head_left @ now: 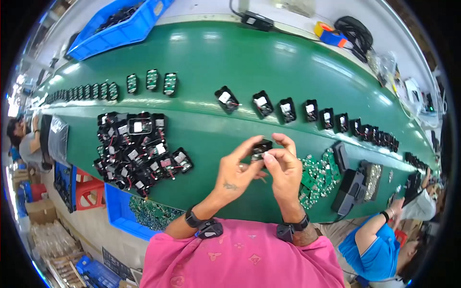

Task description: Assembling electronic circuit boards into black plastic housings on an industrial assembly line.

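Both of my hands meet over the green bench, fingers closed around a small black plastic housing (262, 145). My left hand (236, 169) grips it from the left. My right hand (286, 174) pinches its near right side, thumb across the front. The fingers cover much of it, so its inside is mostly hidden. Close to my right hand lies a heap of green circuit boards (317, 177). Left of my hands is a pile of black housings (132, 151) with wires and pale parts inside. Beyond my hands stand several similar housings (287, 111) in a row.
More housings with green boards (113, 91) line the far left. A blue crate (113, 31) sits at the back left, and a blue bin (117, 204) of boards is below the bench edge. Black power tools (349, 192) lie right. A co-worker in blue (372, 247) sits at right.
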Demonstrator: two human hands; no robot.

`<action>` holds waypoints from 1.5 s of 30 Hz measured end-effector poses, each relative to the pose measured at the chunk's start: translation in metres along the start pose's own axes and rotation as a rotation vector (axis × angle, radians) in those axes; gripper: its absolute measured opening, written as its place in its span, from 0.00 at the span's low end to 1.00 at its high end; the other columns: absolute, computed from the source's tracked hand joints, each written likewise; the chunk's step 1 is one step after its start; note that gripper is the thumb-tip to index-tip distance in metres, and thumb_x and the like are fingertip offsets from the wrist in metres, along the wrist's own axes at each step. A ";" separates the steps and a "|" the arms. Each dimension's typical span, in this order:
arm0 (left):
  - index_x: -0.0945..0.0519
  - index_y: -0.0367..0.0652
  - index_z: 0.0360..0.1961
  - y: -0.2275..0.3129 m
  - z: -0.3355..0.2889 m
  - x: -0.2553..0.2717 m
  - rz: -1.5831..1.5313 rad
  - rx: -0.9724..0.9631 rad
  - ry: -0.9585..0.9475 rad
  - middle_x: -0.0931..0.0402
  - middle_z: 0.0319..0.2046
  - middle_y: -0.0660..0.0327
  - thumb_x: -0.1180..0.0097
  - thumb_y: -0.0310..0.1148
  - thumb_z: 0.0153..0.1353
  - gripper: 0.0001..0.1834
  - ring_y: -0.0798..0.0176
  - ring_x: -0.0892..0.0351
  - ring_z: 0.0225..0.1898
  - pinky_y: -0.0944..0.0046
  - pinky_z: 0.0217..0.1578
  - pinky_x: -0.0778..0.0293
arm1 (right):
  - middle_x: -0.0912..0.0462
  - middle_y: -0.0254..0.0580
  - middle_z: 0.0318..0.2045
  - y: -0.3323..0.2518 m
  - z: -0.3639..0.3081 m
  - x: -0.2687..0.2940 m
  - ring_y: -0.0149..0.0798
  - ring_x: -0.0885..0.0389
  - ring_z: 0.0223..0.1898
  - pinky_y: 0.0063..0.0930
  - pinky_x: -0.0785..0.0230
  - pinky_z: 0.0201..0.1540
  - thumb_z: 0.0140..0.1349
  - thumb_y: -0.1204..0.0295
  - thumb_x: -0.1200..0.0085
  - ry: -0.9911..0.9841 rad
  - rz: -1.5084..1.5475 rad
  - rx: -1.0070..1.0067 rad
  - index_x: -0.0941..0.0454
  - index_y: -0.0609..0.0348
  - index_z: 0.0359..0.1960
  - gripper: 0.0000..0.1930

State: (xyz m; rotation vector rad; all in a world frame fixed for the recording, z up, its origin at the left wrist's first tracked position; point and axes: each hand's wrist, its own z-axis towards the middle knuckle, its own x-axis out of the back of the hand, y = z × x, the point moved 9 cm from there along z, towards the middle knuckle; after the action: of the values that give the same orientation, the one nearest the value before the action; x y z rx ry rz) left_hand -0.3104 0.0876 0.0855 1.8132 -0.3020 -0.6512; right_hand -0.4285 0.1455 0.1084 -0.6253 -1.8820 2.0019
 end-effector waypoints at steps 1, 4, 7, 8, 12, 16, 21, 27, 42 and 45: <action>0.34 0.40 0.68 0.000 0.001 0.003 -0.060 0.010 -0.007 0.23 0.53 0.52 0.45 0.21 0.65 0.29 0.63 0.15 0.39 0.68 0.34 0.15 | 0.31 0.49 0.60 -0.002 -0.001 0.006 0.39 0.29 0.57 0.32 0.32 0.55 0.61 0.76 0.39 0.020 -0.016 0.001 0.18 0.65 0.34 0.04; 0.37 0.38 0.69 0.018 0.000 0.011 -0.034 -0.005 0.022 0.24 0.55 0.50 0.46 0.19 0.65 0.31 0.61 0.14 0.39 0.70 0.34 0.17 | 0.29 0.48 0.55 -0.037 -0.006 0.004 0.43 0.30 0.49 0.35 0.34 0.52 0.61 0.73 0.39 0.010 -0.690 0.351 0.18 0.59 0.35 0.04; 0.34 0.37 0.68 0.030 -0.005 0.010 0.030 -0.055 0.070 0.22 0.53 0.49 0.44 0.18 0.63 0.31 0.62 0.14 0.39 0.69 0.34 0.17 | 0.29 0.49 0.54 -0.053 -0.009 -0.004 0.46 0.31 0.51 0.37 0.34 0.51 0.61 0.74 0.39 -0.084 -0.721 0.389 0.18 0.59 0.34 0.03; 0.31 0.37 0.66 0.037 -0.007 0.010 0.133 -0.137 0.074 0.22 0.52 0.49 0.44 0.18 0.62 0.29 0.62 0.14 0.39 0.69 0.35 0.16 | 0.29 0.49 0.55 -0.056 -0.008 -0.007 0.48 0.33 0.53 0.38 0.35 0.51 0.60 0.75 0.40 -0.123 -0.702 0.365 0.19 0.60 0.33 0.03; 0.26 0.38 0.62 0.057 -0.015 0.000 0.334 -0.313 0.057 0.21 0.51 0.48 0.43 0.16 0.59 0.28 0.64 0.14 0.40 0.68 0.36 0.16 | 0.29 0.50 0.55 -0.061 -0.002 -0.009 0.52 0.33 0.55 0.43 0.34 0.52 0.60 0.76 0.40 -0.206 -0.631 0.297 0.20 0.61 0.35 0.03; 0.26 0.39 0.62 0.063 -0.018 -0.003 0.431 -0.321 0.046 0.20 0.50 0.49 0.42 0.15 0.58 0.28 0.64 0.14 0.40 0.67 0.35 0.15 | 0.29 0.49 0.56 -0.065 0.000 -0.009 0.50 0.33 0.54 0.40 0.35 0.53 0.59 0.76 0.40 -0.264 -0.646 0.317 0.21 0.60 0.33 0.03; 0.24 0.39 0.60 0.073 -0.022 -0.006 0.534 -0.475 0.048 0.20 0.50 0.49 0.41 0.15 0.57 0.27 0.63 0.15 0.41 0.66 0.34 0.14 | 0.29 0.48 0.56 -0.060 0.001 -0.010 0.50 0.32 0.55 0.40 0.34 0.54 0.58 0.77 0.39 -0.311 -0.627 0.280 0.21 0.60 0.33 0.03; 0.24 0.37 0.58 0.069 -0.021 -0.003 0.393 -0.410 0.047 0.20 0.50 0.49 0.41 0.14 0.56 0.26 0.61 0.15 0.40 0.66 0.35 0.14 | 0.28 0.48 0.57 -0.066 -0.001 -0.008 0.49 0.31 0.56 0.41 0.32 0.53 0.56 0.78 0.39 -0.208 -0.617 0.312 0.20 0.60 0.31 0.03; 0.26 0.36 0.60 0.064 -0.021 -0.001 0.307 -0.371 0.029 0.22 0.52 0.48 0.42 0.14 0.58 0.26 0.60 0.13 0.39 0.66 0.36 0.15 | 0.30 0.50 0.58 -0.059 -0.006 0.002 0.44 0.29 0.57 0.38 0.32 0.54 0.55 0.75 0.34 -0.080 -0.349 0.263 0.14 0.59 0.35 0.06; 0.27 0.36 0.61 0.070 -0.022 -0.005 0.322 -0.407 0.026 0.22 0.52 0.48 0.42 0.14 0.59 0.27 0.59 0.13 0.39 0.66 0.36 0.14 | 0.32 0.48 0.60 -0.042 -0.003 0.001 0.39 0.29 0.57 0.34 0.32 0.55 0.59 0.76 0.35 -0.078 -0.015 0.107 0.14 0.60 0.37 0.06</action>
State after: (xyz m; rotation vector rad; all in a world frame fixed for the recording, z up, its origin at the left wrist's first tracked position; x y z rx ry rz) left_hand -0.2940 0.0836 0.1569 1.3459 -0.4020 -0.4248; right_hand -0.4302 0.1517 0.1497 -0.5101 -1.8017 2.1298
